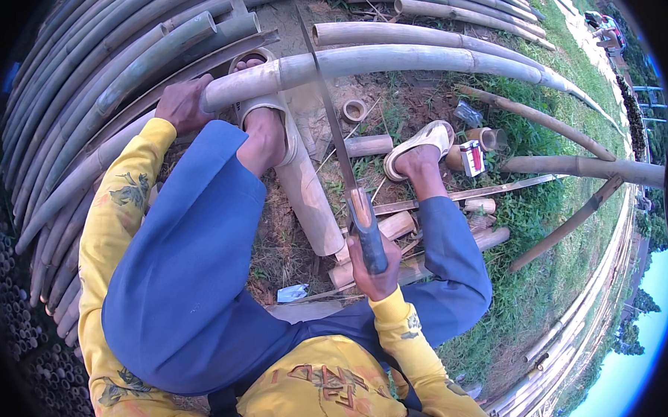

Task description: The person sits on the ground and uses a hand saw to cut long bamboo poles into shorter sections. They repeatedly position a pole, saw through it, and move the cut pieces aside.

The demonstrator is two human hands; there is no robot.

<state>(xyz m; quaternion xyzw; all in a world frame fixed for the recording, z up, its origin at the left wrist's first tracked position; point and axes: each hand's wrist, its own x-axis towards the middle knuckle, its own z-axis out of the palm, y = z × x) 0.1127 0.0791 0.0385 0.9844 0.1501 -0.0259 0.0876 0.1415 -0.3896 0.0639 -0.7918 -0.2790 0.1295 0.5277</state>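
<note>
My right hand is wrapped round the dark handle of a handsaw. Its long blade points away from me and crosses a long bamboo pole, its edge against the pole or very near it. On the left, my left hand is closed round the same pole close to its near end. Beneath the pole, my left foot in a pale sandal rests on a thick bamboo length. How deep any cut goes in the pole cannot be seen.
Many bamboo poles lie stacked at left, with more poles at the back. A short bamboo ring and cut pieces lie between my feet. A small red-and-white box sits by my right sandal. Propped poles stand on grass.
</note>
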